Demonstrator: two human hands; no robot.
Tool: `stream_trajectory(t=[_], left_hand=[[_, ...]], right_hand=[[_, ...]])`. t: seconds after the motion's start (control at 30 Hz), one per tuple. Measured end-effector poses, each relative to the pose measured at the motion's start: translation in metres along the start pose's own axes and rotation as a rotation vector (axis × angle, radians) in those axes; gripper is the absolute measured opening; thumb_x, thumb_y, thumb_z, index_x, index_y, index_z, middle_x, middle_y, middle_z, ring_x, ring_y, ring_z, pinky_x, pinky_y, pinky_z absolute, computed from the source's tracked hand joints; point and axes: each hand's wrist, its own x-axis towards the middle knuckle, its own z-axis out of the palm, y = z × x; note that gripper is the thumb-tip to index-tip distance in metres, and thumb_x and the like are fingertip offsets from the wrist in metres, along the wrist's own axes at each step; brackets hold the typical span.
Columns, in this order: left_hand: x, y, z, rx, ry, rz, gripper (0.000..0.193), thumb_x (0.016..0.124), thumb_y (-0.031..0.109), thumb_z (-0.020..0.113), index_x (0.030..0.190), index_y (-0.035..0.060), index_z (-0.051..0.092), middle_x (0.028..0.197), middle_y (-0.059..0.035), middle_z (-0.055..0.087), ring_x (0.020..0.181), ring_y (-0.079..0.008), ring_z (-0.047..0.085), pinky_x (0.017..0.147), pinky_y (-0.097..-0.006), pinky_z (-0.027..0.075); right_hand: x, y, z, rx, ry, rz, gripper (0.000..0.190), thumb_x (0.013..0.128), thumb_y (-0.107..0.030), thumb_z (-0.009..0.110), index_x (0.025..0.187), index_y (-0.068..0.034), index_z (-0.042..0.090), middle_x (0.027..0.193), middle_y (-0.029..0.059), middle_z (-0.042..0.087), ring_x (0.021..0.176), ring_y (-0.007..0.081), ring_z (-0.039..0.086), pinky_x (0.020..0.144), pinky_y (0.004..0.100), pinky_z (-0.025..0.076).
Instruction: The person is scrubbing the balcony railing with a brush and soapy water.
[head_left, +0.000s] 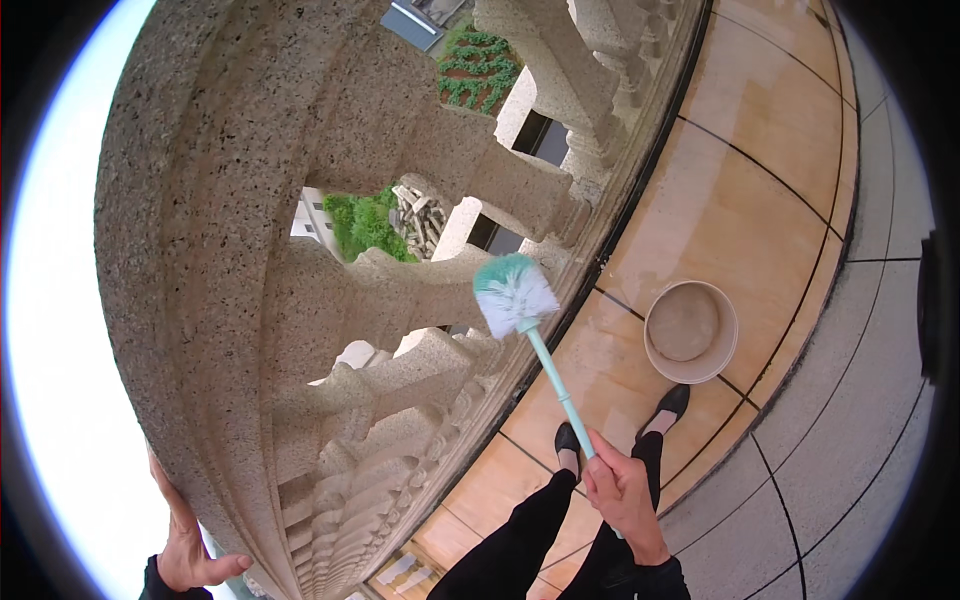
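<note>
My right hand (619, 491) is closed around the pale green plastic handle of a toilet brush (555, 367). Its round head of white and green bristles points away from me, in front of the stone balusters. At the lower left, my left hand (191, 544) rests at the outer edge of the speckled stone handrail (202, 225), thumb apart from the fingers; part of those fingers is hidden behind the rail. A round pale plastic bucket (729, 334) stands on the tiles by my feet, holding murky water.
Stone balusters (450, 157) run along the left, set on a ledge with a dark seam beside the floor. Orange-tan tiles (720, 217) look wet in places. Grey paving (840, 420) curves along the right. Greenery and rubble show below between the balusters.
</note>
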Motion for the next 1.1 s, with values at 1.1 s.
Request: stream_trajectory(t=[1.1], left_hand=[[-0.021,-0.097,-0.009,-0.002,0.269,-0.143,0.117,0.059,0.075,0.043,0.140,0.0091,-0.007,0.145,-0.0189,0.000,0.134,-0.0361,0.004,0.107,-0.0519,0.010]], right_hand=[[0.160,0.098,0.080,-0.168,0.611,-0.365,0.038,0.087,-0.003,0.044,0.125,-0.001,0.045,0.067,0.0193,0.055,0.054,0.0289,0.051,0.053,0.0308,0.042]])
